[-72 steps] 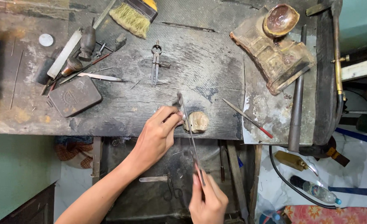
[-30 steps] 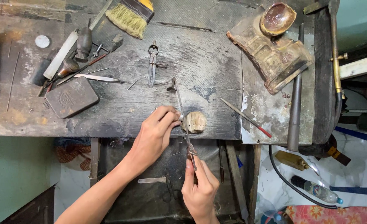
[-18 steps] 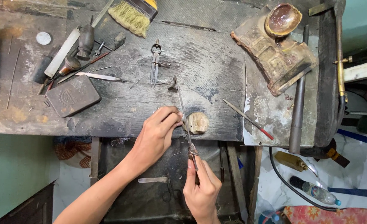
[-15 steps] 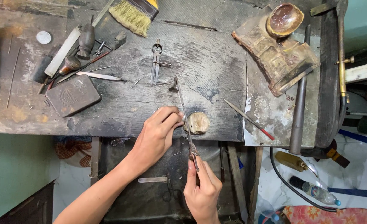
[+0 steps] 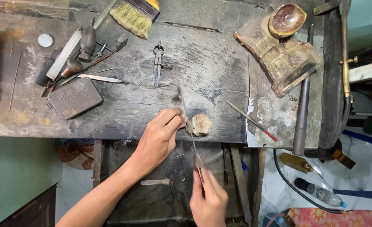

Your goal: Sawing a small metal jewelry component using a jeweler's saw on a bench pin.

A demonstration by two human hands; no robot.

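My left hand (image 5: 160,136) rests at the front edge of the dark workbench (image 5: 219,67), its fingertips pinching a small piece against the wooden bench peg (image 5: 199,124); the piece itself is too small to make out. A long thin file (image 5: 189,126) is gripped in my right hand (image 5: 209,197), which sits below the bench edge. The file runs up past the peg, its tip blurred over the bench top.
On the bench lie a divider compass (image 5: 157,63), a brush (image 5: 135,14), a flat metal tin (image 5: 74,97), knives and handled tools (image 5: 72,54), a red-tipped rod (image 5: 251,121) and a worn block with a bowl (image 5: 280,42). A metal pipe (image 5: 302,101) stands right. Scissors (image 5: 173,194) lie in the tray below.
My right hand has moved up and back down with the file, stroking it across the piece at the peg. The left hand has stayed on the peg.
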